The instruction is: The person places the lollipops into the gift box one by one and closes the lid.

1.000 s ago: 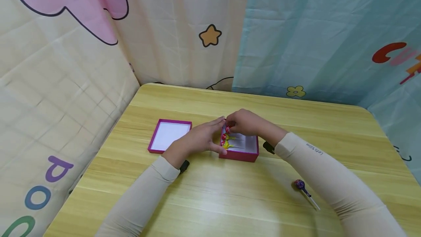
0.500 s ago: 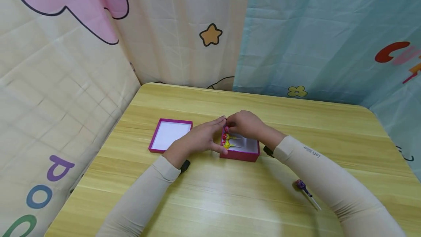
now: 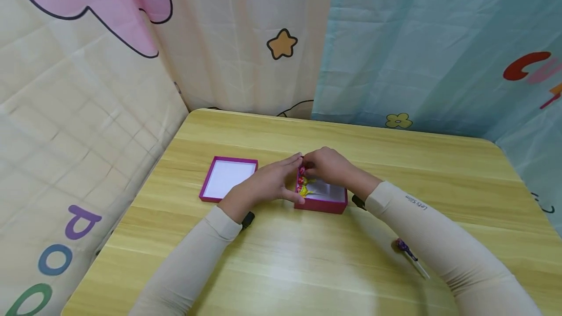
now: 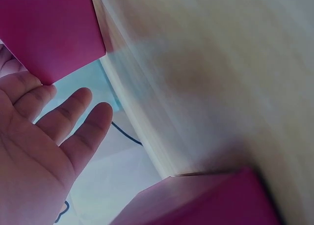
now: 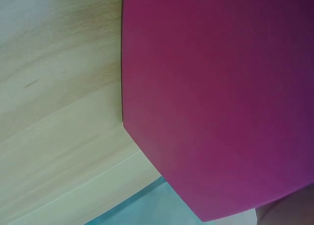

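Note:
A magenta box [image 3: 322,206] with a white inside stands on the table, several lollipops at its left end. Two of these, with red heads and yellow wrapping [image 3: 304,190], lie side by side with their sticks pointing right. My right hand [image 3: 330,166] reaches in at the back left and pinches a red lollipop [image 3: 302,171]; its stick is hidden by the hand. Spread along the box's left end, my left hand [image 3: 270,183] has its thumb at the front corner and its fingertips [image 4: 48,90] at the back corner, the fingers nearly straight.
The box's lid [image 3: 230,179] lies inside up to the left, beside my left hand. A purple lollipop [image 3: 401,245] rests on the wooden table [image 3: 281,267] near my right forearm. Printed curtains [image 3: 246,72] hang behind and at both sides.
My right hand shifts very slightly with the red lollipop and covers more of the yellow-wrapped ones' sticks. My left hand stays at the box's end. The head view tilts a little.

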The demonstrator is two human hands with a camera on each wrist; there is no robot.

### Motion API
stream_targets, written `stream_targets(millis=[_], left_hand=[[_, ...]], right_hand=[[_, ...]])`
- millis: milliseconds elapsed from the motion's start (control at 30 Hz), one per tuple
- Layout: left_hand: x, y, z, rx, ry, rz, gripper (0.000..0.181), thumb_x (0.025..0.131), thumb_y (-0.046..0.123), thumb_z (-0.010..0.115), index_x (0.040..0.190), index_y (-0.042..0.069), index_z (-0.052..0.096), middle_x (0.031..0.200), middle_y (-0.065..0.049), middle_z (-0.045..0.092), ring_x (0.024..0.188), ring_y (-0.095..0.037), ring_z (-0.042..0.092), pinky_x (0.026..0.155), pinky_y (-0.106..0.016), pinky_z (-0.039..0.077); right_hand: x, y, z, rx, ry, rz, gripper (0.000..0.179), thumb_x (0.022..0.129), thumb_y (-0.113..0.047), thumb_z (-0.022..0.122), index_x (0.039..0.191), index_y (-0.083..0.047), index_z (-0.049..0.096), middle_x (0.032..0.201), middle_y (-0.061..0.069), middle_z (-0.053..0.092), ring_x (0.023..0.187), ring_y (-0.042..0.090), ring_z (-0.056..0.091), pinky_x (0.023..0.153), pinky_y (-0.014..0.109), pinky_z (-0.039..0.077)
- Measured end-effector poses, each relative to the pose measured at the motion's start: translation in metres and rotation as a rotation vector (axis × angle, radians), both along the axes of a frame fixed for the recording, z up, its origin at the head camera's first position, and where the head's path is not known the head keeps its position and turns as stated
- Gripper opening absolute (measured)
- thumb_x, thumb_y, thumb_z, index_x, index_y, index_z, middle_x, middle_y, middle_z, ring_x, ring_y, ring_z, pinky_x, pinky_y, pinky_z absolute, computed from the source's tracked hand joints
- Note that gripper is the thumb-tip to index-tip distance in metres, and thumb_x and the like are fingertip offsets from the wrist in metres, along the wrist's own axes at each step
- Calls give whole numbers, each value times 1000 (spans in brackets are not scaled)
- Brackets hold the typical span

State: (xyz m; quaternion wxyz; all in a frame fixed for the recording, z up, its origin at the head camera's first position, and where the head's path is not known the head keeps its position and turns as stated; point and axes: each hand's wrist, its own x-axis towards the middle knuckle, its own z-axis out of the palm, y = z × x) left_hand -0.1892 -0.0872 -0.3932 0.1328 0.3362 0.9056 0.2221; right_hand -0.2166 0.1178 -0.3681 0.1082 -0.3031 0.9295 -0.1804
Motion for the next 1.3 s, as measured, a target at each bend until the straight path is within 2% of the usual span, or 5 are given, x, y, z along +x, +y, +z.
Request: stream_targets(millis=[167,400,1000,1200,1300], left_hand=[[0,-1,-2,-1,-18,9,114,73,73,67,159,14,20,166,5,11,149,-16,20,116,-33,26],[2,-2,-7,6,-26,17,113,74,71,68,159,14,19,166,2,12,148,-17,20,117,-34,26],[2,-1,-3,8,-7,16,112,73,72,68,159,15,22,165,6,12,148,-18,22,116,-34,28],[1,0,-2,10,-13,16,113,73,71,69,159,16,21,166,4,13,148,-19,23,116,-35,29],[0,0,-2,11,-5,7,113,73,71,70,159,15,21,166,1,14,148,-20,23,116,-35,29]], right_hand=[[2,0,-1,-20,-66,-6,26,92,-12,73,117,-5,72,97,1,72,81,16,61,84,33,55],[1,2,-10,28,-50,21,35,94,-10,69,127,-1,66,111,8,71,96,19,65,95,39,52],[7,7,2,36,-74,6,30,95,-9,66,123,-1,68,110,8,71,92,20,63,94,40,53],[10,9,6,2,-201,-51,29,96,-10,63,125,-3,67,104,8,69,72,16,61,76,33,53],[10,10,3,3,-298,-79,33,98,-13,62,129,-4,63,106,8,67,69,15,62,75,31,54]])
